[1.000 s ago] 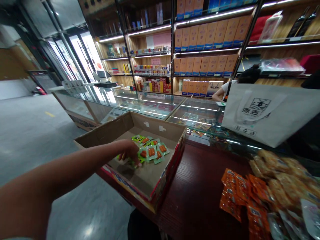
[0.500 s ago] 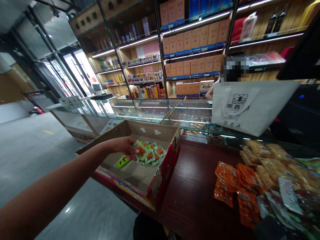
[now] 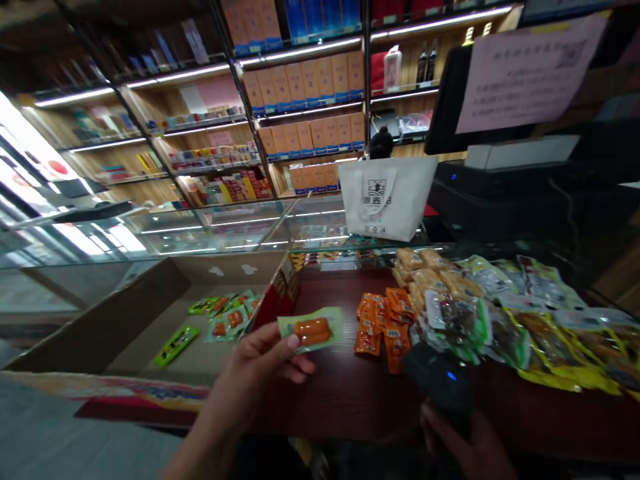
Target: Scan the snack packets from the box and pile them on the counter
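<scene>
My left hand (image 3: 257,367) pinches a small clear-and-green snack packet (image 3: 316,328) with sausage-like orange-brown pieces inside, holding it up over the dark red table. In my right hand (image 3: 467,440) is a black barcode scanner (image 3: 436,373) with a blue light, its head turned toward the raised packet. Left of my left hand stands an open cardboard box (image 3: 130,363). Inside it lie several similar green packets (image 3: 234,317) and a bright green packet (image 3: 176,345) apart from them. Several orange packets (image 3: 367,327) lie on the table between the two hands.
Beyond the scanner are piled pale snack packets (image 3: 425,273) and yellow-edged food bags (image 3: 550,340). A white tote bag (image 3: 385,200) stands on the glass counter (image 3: 225,230). At right is a black monitor (image 3: 445,100) with a pink sheet. A person's head (image 3: 381,143) shows behind the bag.
My left hand has lifted a green packet out of the box and carried it right, over the table. My right hand with the scanner has come into clear view. The view has turned right.
</scene>
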### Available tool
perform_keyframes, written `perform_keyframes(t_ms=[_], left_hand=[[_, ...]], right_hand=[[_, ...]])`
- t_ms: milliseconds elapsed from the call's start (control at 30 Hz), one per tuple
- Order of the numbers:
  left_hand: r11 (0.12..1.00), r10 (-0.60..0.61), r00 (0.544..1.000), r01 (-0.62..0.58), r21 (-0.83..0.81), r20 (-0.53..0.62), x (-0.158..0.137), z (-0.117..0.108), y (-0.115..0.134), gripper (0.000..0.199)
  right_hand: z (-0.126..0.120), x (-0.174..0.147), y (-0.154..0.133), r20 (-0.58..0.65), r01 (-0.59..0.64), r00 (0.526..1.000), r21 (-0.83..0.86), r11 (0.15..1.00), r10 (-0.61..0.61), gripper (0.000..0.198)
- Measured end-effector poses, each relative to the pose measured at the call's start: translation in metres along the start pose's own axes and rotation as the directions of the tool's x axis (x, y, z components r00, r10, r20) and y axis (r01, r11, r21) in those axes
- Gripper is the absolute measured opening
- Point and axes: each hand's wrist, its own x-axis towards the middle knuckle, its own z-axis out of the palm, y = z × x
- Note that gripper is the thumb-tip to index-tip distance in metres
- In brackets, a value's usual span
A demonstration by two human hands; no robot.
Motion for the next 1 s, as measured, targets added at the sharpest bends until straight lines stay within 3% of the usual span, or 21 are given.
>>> perform_keyframes(t_ms=[133, 267, 333, 400, 533, 633, 733, 867, 933, 1000], left_hand=[[0.946, -0.102, 0.995, 0.092, -0.311, -0.017, -0.008, 0.052, -0.049, 0.048], [0.922, -0.163, 0.987, 0.148, -0.357, -0.012, -0.014, 0.074, -0.077, 0.047], [0.947, -0.089, 0.995, 0.067, -0.315, -0.054, -0.019, 0.078, -0.085, 0.042], [0.976, 0.078, 0.993, -0.094, -0.198, -0.086, -0.026, 0.080, -0.088, 0.031], [0.896, 0.416, 0.909, -0.411, 0.166, 0.006, -0.039, 0.078, -0.085, 0.015], [0.815, 0.496, 0.863, -0.500, 0.293, 0.092, -0.042, 0.074, -0.080, 0.015], [0.781, 0.526, 0.838, -0.543, 0.309, 0.143, -0.042, 0.072, -0.078, 0.017], [0.831, 0.495, 0.861, -0.509, 0.225, 0.118, -0.045, 0.077, -0.078, 0.010], [0.928, 0.371, 0.929, -0.370, 0.046, 0.002, -0.048, 0.082, -0.078, 0.016], [0.971, 0.143, 0.988, -0.151, -0.187, -0.055, -0.050, 0.086, -0.081, 0.032]], right_hand=[[0.007, -0.009, -0.028, -0.017, 0.068, 0.998, 0.057, 0.996, -0.067, 0.052], [0.014, -0.020, -0.053, -0.071, 0.126, 0.991, 0.145, 0.981, -0.117, 0.046], [0.017, -0.023, -0.060, -0.055, 0.115, 0.993, 0.194, 0.974, -0.106, 0.045], [0.020, -0.025, -0.066, -0.034, 0.096, 0.995, 0.250, 0.963, -0.090, 0.046], [0.024, -0.033, -0.072, -0.030, 0.121, 0.993, 0.316, 0.941, -0.118, 0.040], [0.024, -0.039, -0.075, -0.090, 0.102, 0.993, 0.307, 0.946, -0.078, 0.039], [0.023, -0.043, -0.078, -0.143, 0.076, 0.989, 0.343, 0.936, -0.027, 0.040], [0.024, -0.041, -0.076, -0.197, 0.084, 0.980, 0.360, 0.929, -0.012, 0.046], [0.025, -0.039, -0.071, -0.212, 0.094, 0.977, 0.370, 0.924, -0.014, 0.046], [0.026, -0.036, -0.066, -0.221, 0.095, 0.975, 0.393, 0.915, -0.006, 0.044]])
